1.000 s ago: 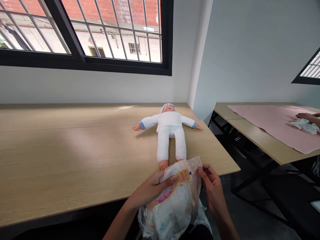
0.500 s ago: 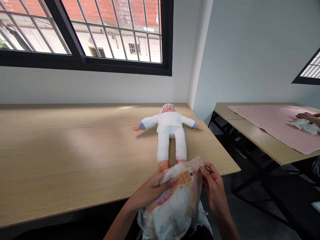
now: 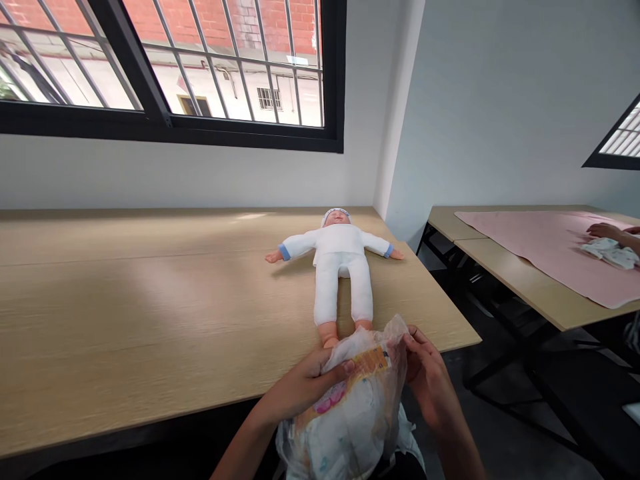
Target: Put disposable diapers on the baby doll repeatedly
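Note:
A clear plastic bag [image 3: 345,420] with orange and pink print hangs at the table's front edge, and white diapers show through it. My left hand [image 3: 320,380] grips the bag's upper left side, thumb on top. My right hand [image 3: 425,363] pinches the bag's top right corner between thumb and fingers. Just beyond the bag, a baby doll [image 3: 343,260] in white clothes with blue cuffs and a cap lies on its back, arms spread. Its feet are close behind the bag's top edge.
The doll lies on a light wooden table [image 3: 150,320] against the wall beneath a barred window [image 3: 225,60]. Over a gap to the right stands another table with a pink mat [image 3: 545,247]. There, a co-worker's hand [image 3: 607,231] is at a white diaper [image 3: 610,253].
My right hand has shifted slightly, and the bag's top right corner is more bunched up. My left hand keeps its grip. The doll has not moved.

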`<state>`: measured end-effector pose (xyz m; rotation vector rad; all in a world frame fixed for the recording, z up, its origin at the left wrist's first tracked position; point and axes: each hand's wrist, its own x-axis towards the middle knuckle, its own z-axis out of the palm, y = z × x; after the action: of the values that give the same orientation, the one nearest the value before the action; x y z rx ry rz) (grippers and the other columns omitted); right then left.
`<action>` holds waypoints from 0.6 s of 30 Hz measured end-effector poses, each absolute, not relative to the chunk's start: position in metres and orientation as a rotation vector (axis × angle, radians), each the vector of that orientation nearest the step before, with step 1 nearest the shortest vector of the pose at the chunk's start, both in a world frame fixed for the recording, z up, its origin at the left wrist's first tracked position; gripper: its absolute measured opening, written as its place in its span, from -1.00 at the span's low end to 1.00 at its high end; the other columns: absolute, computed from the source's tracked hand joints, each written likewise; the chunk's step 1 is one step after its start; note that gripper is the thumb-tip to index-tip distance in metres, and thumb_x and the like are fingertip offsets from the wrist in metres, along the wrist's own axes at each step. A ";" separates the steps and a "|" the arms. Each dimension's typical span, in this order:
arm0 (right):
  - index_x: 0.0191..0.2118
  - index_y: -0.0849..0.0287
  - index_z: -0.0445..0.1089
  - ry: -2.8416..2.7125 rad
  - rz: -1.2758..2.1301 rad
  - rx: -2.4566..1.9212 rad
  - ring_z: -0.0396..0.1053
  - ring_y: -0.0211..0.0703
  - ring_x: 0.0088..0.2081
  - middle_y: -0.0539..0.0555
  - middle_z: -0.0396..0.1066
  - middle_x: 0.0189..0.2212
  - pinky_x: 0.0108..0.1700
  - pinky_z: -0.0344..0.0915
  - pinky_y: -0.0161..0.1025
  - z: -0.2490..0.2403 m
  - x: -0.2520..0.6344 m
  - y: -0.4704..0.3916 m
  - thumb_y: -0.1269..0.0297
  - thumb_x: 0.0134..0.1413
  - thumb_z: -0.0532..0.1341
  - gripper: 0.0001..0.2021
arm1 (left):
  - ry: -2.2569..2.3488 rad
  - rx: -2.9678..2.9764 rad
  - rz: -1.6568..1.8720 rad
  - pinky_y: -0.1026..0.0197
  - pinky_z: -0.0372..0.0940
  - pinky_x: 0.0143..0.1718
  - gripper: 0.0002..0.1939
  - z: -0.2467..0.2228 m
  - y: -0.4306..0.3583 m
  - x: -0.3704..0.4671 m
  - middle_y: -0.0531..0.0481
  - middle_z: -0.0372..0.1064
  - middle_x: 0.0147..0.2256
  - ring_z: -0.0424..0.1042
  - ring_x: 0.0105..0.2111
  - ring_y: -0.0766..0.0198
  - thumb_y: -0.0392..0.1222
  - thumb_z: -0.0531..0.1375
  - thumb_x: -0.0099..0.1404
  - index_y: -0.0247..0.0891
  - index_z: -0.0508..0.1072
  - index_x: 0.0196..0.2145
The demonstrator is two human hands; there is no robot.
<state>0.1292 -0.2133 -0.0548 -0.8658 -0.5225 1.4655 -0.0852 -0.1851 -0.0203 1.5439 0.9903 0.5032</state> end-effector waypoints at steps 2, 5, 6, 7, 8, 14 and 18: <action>-0.30 0.16 0.44 -0.523 1.448 -0.883 0.40 -0.27 -0.37 0.00 0.48 -0.39 -0.33 0.30 -0.41 -0.055 0.129 -0.214 0.12 -0.12 0.45 -0.69 | 0.990 1.535 0.504 0.16 0.24 0.07 -0.58 -0.021 -0.185 -0.084 -0.05 0.47 -0.02 0.38 0.01 0.08 0.10 0.14 0.33 -0.25 0.51 -0.05; -0.28 0.14 0.45 -0.566 1.360 -0.941 0.40 -0.26 -0.34 -0.01 0.48 -0.38 -0.29 0.30 -0.39 -0.054 0.129 -0.215 0.11 -0.12 0.45 -0.68 | 1.011 1.527 0.515 0.16 0.24 0.07 -0.58 -0.023 -0.185 -0.084 -0.04 0.47 -0.03 0.38 0.01 0.08 0.11 0.14 0.32 -0.25 0.51 -0.06; -0.27 0.13 0.46 -0.583 1.339 -0.955 0.40 -0.25 -0.33 -0.01 0.48 -0.38 -0.28 0.31 -0.39 -0.054 0.129 -0.215 0.10 -0.12 0.45 -0.68 | 1.012 1.527 0.511 0.16 0.24 0.07 -0.58 -0.023 -0.185 -0.084 -0.04 0.47 -0.03 0.38 0.01 0.08 0.11 0.14 0.32 -0.25 0.51 -0.06; -0.27 0.13 0.46 -0.599 1.329 -0.965 0.39 -0.25 -0.33 -0.02 0.48 -0.38 -0.27 0.31 -0.39 -0.054 0.130 -0.214 0.09 -0.12 0.44 -0.68 | 1.009 1.527 0.503 0.16 0.24 0.06 -0.57 -0.024 -0.185 -0.084 -0.05 0.47 -0.03 0.38 0.00 0.08 0.12 0.14 0.32 -0.25 0.51 -0.06; -0.28 0.13 0.46 -0.615 1.323 -0.975 0.39 -0.25 -0.33 -0.02 0.48 -0.37 -0.26 0.31 -0.39 -0.053 0.130 -0.214 0.08 -0.12 0.44 -0.69 | 1.006 1.525 0.495 0.16 0.25 0.05 -0.56 -0.024 -0.185 -0.084 -0.06 0.47 -0.02 0.38 0.00 0.08 0.13 0.13 0.32 -0.26 0.51 -0.06; -0.31 0.13 0.48 -0.623 1.316 -0.993 0.37 -0.26 -0.31 -0.02 0.48 -0.36 -0.25 0.30 -0.40 -0.052 0.131 -0.212 0.07 -0.15 0.45 -0.69 | 1.025 1.509 0.505 0.14 0.27 0.03 -0.56 -0.025 -0.186 -0.084 -0.06 0.48 -0.06 0.38 -0.01 0.06 0.16 0.15 0.30 -0.24 0.52 -0.10; -0.30 0.15 0.48 -0.542 1.400 -0.970 0.39 -0.24 -0.33 0.00 0.48 -0.37 -0.30 0.31 -0.39 -0.052 0.131 -0.212 0.10 -0.18 0.47 -0.67 | 1.024 1.512 0.518 0.15 0.27 0.00 -0.56 -0.025 -0.186 -0.083 -0.06 0.47 -0.07 0.37 -0.04 0.07 0.17 0.15 0.28 -0.23 0.52 -0.12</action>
<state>0.1307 -0.2123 -0.0521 -0.9702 -0.5425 1.4004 -0.0834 -0.1864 -0.0248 1.5119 1.0238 0.5177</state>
